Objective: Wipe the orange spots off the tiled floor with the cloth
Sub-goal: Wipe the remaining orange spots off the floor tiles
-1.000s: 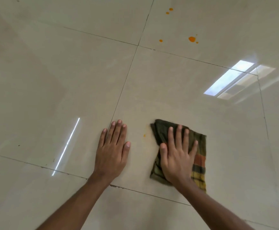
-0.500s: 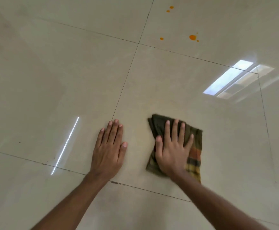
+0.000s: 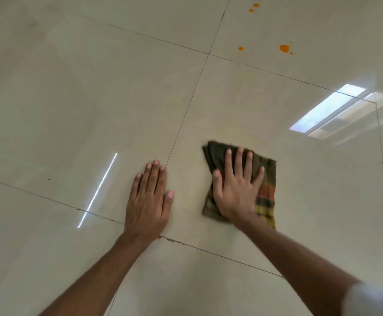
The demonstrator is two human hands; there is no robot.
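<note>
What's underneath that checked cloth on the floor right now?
The checked cloth lies flat on the tiled floor, pressed down by the right hand. Whether any orange spot remains beneath it cannot be seen; cloth and hand cover that patch.

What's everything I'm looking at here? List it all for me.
Floor: one, glossy beige tiles with thin dark joints, fills the view.
Orange spots: about six, on the far tile at top right; the biggest has two tiny ones beside it, one lies to its left, two more sit near the top edge.
Reflections: a bright window shape at right, a thin white streak at left.
Cloth: one, dark green with orange and yellow checks, folded, flat on the middle tile.
Left hand: flat on the floor, empty, left of the cloth.
Right hand: spread flat, pressing on the cloth.
Sleeve: white, bottom right corner.
</note>
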